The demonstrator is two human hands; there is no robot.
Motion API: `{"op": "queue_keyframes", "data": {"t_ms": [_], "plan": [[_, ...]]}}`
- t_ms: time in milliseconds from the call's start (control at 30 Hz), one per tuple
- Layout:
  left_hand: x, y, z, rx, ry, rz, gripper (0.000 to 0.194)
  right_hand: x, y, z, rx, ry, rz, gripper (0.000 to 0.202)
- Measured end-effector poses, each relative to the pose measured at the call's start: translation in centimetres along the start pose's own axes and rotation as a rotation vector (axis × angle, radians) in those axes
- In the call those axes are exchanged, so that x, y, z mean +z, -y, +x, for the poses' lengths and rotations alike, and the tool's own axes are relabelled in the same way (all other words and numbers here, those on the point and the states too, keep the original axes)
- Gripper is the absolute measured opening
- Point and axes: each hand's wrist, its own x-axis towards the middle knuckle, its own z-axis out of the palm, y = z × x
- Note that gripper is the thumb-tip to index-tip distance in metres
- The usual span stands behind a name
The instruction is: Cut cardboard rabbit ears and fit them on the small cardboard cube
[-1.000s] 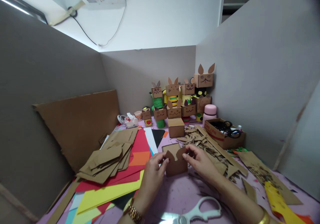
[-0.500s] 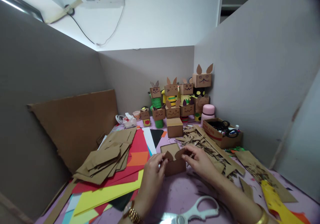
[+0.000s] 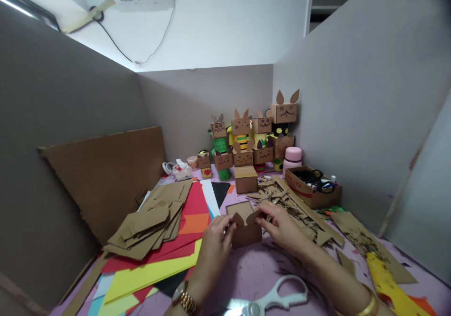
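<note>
A small open cardboard box (image 3: 246, 236) sits on the purple table in front of me. My left hand (image 3: 219, 236) pinches a small rounded cardboard piece (image 3: 239, 218) at the box's upper left edge. At the right side, my right hand (image 3: 275, 224) pinches a second rounded cardboard piece (image 3: 252, 217). The two pieces stand above the near wall, tilted toward each other. Behind the box is a closed cardboard box (image 3: 245, 180). White-handled scissors (image 3: 278, 299) lie close to me, their blades blurred.
Cardboard sheets (image 3: 148, 222) lie on coloured paper (image 3: 155, 273) at left. Cardboard scraps (image 3: 278, 196) and a box of black scissors (image 3: 313, 189) are at right. Cardboard animal figures (image 3: 243, 156) and a pink bottle (image 3: 293, 158) stand at the back.
The view has shifted very slightly. The right-hand cardboard piece has turned a little; both hands keep their places.
</note>
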Motion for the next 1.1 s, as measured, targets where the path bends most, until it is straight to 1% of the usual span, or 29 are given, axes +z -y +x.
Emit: {"op": "queue_keyframes", "data": {"t_ms": [200, 500, 867, 1100], "plan": [[-0.3, -0.4, 0.14, 0.004, 0.036, 0.024, 0.024, -0.03, -0.03, 0.07, -0.002, 0.007, -0.011, 0.017], [-0.34, -0.23, 0.41, -0.02, 0.038, 0.041, 0.021, 0.54, -0.23, -0.23, 0.011, -0.019, 0.007, 0.016], [-0.19, -0.06, 0.6, -0.071, 0.045, -0.039, 0.021, 0.46, -0.55, -0.19, 0.063, -0.026, 0.077, 0.012], [-0.25, 0.06, 0.59, -0.072, 0.058, -0.089, 0.025, 0.48, -0.56, -0.2, 0.105, -0.033, 0.134, 0.014]]}}
